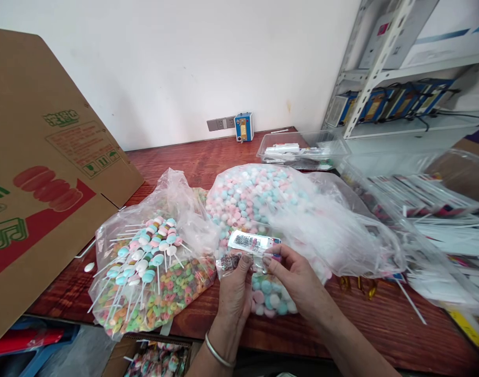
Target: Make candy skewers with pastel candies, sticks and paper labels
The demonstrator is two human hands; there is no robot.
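My left hand [236, 293] is closed, its thumb pressing on a small clear plastic wrapper [226, 263] with dark print. At the right end of this wrapper, my right hand [298, 277] pinches with thumb and forefinger. Just beyond the fingertips is a white wrapper [249, 242] with black printing; whether my right fingers also grip it I cannot tell. Under and behind both hands lies a large clear bag of pastel round candies [243, 193]. To the left, lollipops of stacked candies on white sticks [145, 248] lie on a bag of colourful ring candies [184, 288].
A cardboard box [46, 157] stands at the left. Clear trays of wrappers [302, 137] and white sticks [439, 230] sit at the back and right. Below the table edge, an open box holds wrapped lollipops [156, 361]. Metal shelving [375, 73] rises at the right.
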